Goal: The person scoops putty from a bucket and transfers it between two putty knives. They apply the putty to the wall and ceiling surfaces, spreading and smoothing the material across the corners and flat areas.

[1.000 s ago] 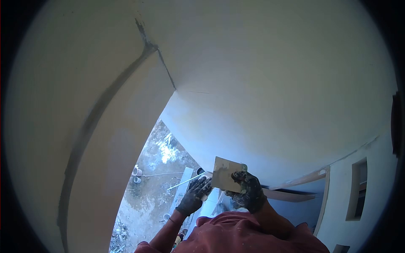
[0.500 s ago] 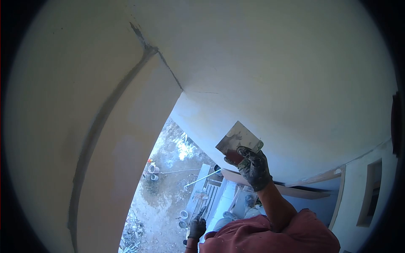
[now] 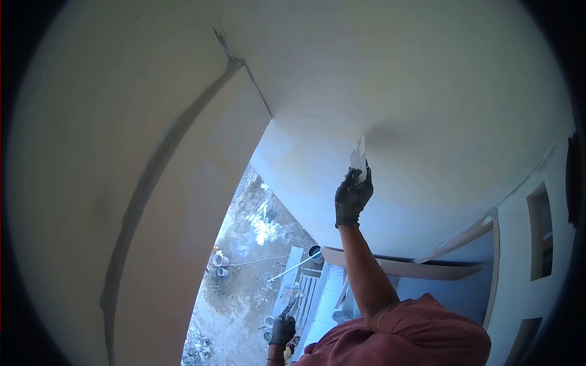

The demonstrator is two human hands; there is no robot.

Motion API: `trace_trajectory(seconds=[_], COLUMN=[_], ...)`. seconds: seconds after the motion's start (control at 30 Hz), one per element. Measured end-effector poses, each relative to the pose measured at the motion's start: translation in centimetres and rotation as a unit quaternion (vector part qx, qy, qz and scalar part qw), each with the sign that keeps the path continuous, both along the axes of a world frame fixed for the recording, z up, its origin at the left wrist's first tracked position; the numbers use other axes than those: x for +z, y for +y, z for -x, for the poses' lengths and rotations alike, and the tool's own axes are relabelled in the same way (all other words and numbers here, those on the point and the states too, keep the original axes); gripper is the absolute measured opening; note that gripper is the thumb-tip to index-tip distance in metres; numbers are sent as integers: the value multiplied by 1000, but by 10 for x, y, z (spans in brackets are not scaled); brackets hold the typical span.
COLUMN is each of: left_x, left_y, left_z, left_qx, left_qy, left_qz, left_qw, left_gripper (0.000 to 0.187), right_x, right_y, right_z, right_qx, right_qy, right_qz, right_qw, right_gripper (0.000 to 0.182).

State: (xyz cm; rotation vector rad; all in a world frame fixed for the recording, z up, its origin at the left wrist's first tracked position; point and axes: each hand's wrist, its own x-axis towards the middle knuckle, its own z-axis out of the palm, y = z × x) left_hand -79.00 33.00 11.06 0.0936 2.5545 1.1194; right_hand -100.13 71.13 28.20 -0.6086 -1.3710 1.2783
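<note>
We see two gloved hands and one trowel (image 3: 359, 155). The right hand (image 3: 352, 196), in a dark, plaster-flecked glove, is raised on a nearly straight arm and closed around the trowel's handle; the blade is seen almost edge-on, and its upper edge meets the pale plastered ceiling (image 3: 427, 91), where a faint grey smear lies just beside the blade. The left hand (image 3: 282, 330), also in a dark glove, hangs low near the bottom edge of the view beside the red shirt (image 3: 403, 335); we cannot tell whether it is curled or holds anything. Below, on the ground (image 3: 244, 287), we count at least three white buckets (image 3: 218, 264) in a cluster and one long pale pole (image 3: 294, 266) lying aslant. No readable writing is visible
</note>
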Motion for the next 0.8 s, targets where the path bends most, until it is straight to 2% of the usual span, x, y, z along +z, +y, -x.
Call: trace_trajectory(seconds=[0.03,0.1,0.13,0.17,0.23,0.27,0.3,0.37,0.4,0.43,0.5,0.57,0.67,0.73,0.8], left_x=[-8,-21,-23,-24,-36,-41,-42,-42,-42,-42,-44,-45,-46,-49,-50], left_y=[-12,-36,-43,-49,-62,-67,-67,-69,-72,-74,-81,-86,-86,-86,-85], left_z=[-8,-20,-28,-38,-56,-62,-63,-66,-68,-68,-73,-71,-66,-62,-61], left_qx=[-2,-9,-9,-8,30,45,50,52,49,47,41,31,21,13,3], left_qy=[1,-44,-11,20,13,14,11,-4,-8,-14,-23,-28,-32,-36,-44], left_qz=[4,83,71,59,13,6,12,42,59,74,97,114,125,131,142], left_qw=[1000,996,997,998,999,999,999,998,997,996,994,993,991,991,989], left_gripper=[32,37,37,37,32,32,32,32,33,33,35,36,39,41,43], right_x=[3,10,16,23,43,49,35,13,13,7,-9,-8,-2,13,21], right_y=[-1,1,5,8,8,5,5,-8,-16,-21,-34,-38,-30,-5,26], right_z=[2,8,8,14,37,55,91,125,113,112,102,93,49,14,15], right_qx=[-2,-194,-226,-228,-309,-310,-355,-368,-290,-292,-258,-275,-183,-256,-307], right_qy=[1,-34,-99,-97,-158,-163,-174,-121,-105,-103,-181,-178,-169,-165,-137], right_qz=[4,-138,-183,-179,-198,-185,-189,-213,-231,-230,-286,-281,-256,-276,-211], right_qw=[1000,971,952,952,917,918,899,897,923,922,905,902,934,911,918], right_gripper=[40,45,54,54,63,69,72,69,65,65,65,61,61,61,61])
